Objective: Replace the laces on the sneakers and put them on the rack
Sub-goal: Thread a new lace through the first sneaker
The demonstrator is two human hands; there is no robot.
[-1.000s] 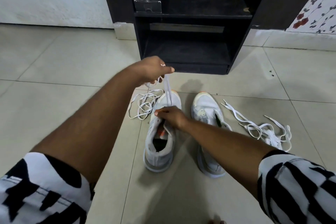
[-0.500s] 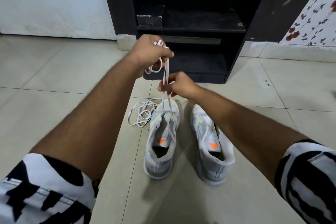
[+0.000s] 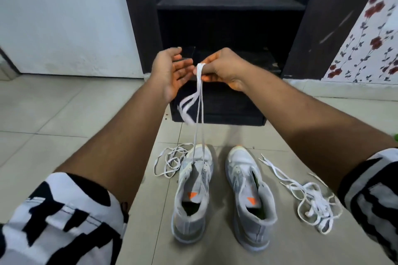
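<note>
while the right hand [image 3: 224, 69] pinched both strands of the lace [image 3: 199, 101], the left hand [image 3: 172, 71] hovered open at its nine o'clock; the lace ran taut toward six o'clock, down into the left sneaker [image 3: 191, 196] on the floor.

tiled floor [image 3: 64, 114]; white wall [image 3: 64, 17] left; floral wallpaper [image 3: 370, 38] right.

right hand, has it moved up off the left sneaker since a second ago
Yes. The right hand has risen from the left sneaker, now pinching the lace before the rack.
</note>
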